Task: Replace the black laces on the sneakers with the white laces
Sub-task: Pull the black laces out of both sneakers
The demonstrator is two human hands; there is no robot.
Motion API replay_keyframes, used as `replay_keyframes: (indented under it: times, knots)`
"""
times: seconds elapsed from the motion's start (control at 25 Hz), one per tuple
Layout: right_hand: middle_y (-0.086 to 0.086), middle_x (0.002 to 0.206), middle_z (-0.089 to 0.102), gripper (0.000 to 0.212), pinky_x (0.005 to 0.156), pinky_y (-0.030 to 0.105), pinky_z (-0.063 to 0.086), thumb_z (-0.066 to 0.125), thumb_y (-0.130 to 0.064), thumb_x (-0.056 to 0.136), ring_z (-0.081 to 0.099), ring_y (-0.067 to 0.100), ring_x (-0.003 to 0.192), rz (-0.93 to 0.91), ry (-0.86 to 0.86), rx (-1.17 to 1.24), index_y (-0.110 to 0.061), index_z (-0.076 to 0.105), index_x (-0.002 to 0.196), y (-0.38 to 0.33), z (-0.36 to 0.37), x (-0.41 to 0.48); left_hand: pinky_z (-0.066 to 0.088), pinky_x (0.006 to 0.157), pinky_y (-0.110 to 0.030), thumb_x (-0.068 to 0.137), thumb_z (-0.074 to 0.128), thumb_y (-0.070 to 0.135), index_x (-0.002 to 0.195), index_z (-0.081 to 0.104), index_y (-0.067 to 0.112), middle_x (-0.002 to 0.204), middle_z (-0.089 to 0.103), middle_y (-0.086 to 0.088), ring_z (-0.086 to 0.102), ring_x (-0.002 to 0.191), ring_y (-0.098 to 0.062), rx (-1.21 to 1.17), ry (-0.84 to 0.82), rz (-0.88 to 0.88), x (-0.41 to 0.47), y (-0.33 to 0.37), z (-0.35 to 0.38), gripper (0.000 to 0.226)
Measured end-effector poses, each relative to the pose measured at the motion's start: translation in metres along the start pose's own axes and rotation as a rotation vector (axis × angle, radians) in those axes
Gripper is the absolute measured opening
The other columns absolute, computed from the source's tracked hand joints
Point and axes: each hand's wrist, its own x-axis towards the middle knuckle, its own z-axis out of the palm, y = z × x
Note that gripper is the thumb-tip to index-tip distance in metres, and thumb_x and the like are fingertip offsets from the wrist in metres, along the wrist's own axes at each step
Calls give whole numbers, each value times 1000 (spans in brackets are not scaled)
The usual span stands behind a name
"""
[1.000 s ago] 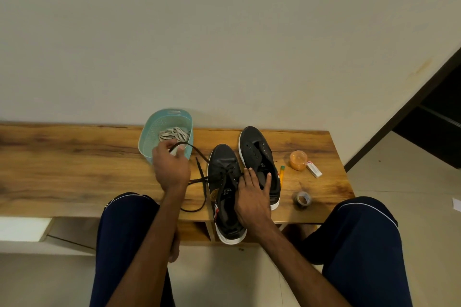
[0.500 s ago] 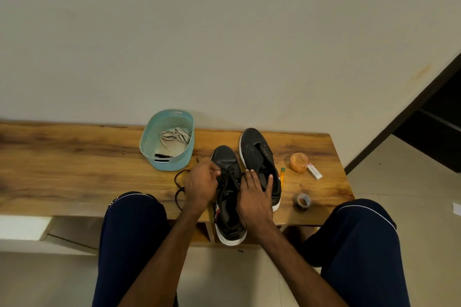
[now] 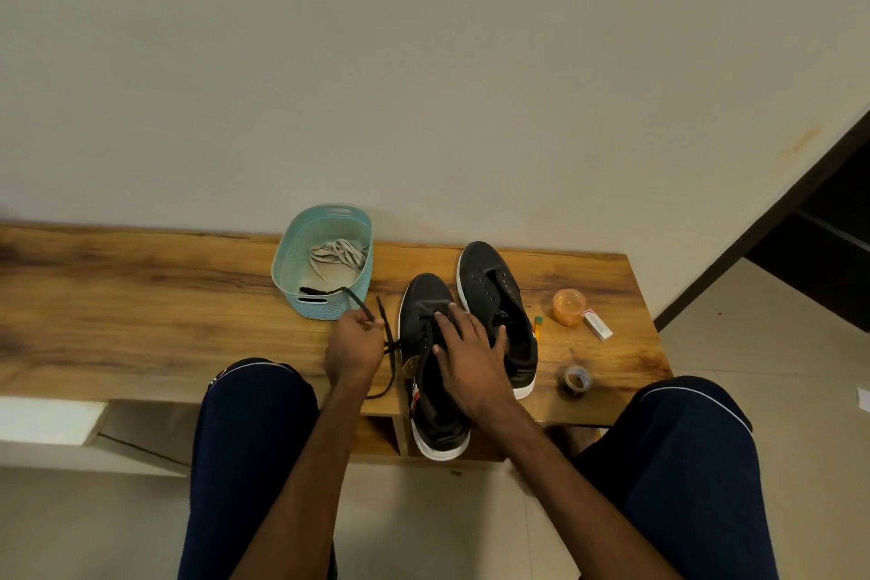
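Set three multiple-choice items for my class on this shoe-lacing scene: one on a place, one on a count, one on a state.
1. Where do the white laces lie?
A) in the teal basket
B) on the floor
C) inside a shoe

2. How many sneakers stand on the bench?
A) one
B) two
C) three

3. What is the left hand doing?
A) lying flat
B) pinching the black lace
C) lifting a cup

Key:
1 A, they are heaped in the basket.
2 B, a pair stands side by side.
3 B, its fingers close on the lace.
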Motion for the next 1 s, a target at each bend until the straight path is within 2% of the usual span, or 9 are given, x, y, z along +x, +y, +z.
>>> replay_keyframes:
  times: [0.12,0.2,0.28,0.48,0.64,0.72,0.8,0.92,1.0]
  knots:
    - [0,164,17,61,116,67,2,48,-21,100,9,20,152,-77,-60,-91,-21,24,156,1,-3,9,45,73,-32,94,60,32,104,68,23,102,70,-1,64,94,-25,318,-134,172,-13,-3,4,15]
    - [-1,163,21,65,117,67,4,50,-21,98,13,20,151,-53,-60,-110,-20,23,156,1,0,12,47,74,-32,95,57,34,106,67,24,106,69,0,64,100,-25,614,-200,295,-19,-3,4,18]
    - [-1,158,30,58,118,67,5,50,-24,97,21,20,148,-44,-31,-106,-23,32,152,1,1,14,46,78,-33,96,55,31,108,64,22,109,68,-1,64,102,-24,751,-190,299,-18,-2,-1,17]
    - [1,139,45,35,117,67,10,53,-30,96,36,24,137,-32,44,-108,-30,52,131,6,1,24,49,83,-37,95,60,33,123,54,16,122,60,-6,57,111,-25,698,-88,319,-15,-2,-7,34]
    - [-3,121,49,20,112,64,20,51,-22,90,46,23,119,-31,108,99,-27,57,108,7,13,24,51,78,-36,90,57,59,127,51,21,118,58,0,59,105,-19,414,-268,450,-27,2,11,53]
    - [-6,115,50,12,113,60,16,51,-19,90,47,21,114,27,93,261,-27,59,96,9,11,30,48,75,-33,92,54,56,125,50,18,115,60,-1,61,101,-20,417,-331,414,-33,0,18,51]
    - [-6,122,48,13,114,58,12,51,-21,97,42,21,122,102,-14,326,-26,63,100,9,1,34,47,80,-35,97,50,46,123,49,14,119,58,-6,58,105,-23,519,-282,403,-41,-6,25,41]
    - [-7,135,40,26,112,60,12,49,-31,101,33,20,127,78,-146,160,-27,62,123,6,-2,33,45,92,-34,97,48,30,129,43,14,130,48,-8,51,115,-22,602,-145,389,-56,-15,39,36]
    - [-10,127,45,23,110,54,18,55,-36,99,37,14,121,80,-120,302,-26,68,115,3,-2,30,43,101,-36,95,51,28,137,38,13,138,43,-9,47,123,-23,613,-108,372,-61,-17,45,47]
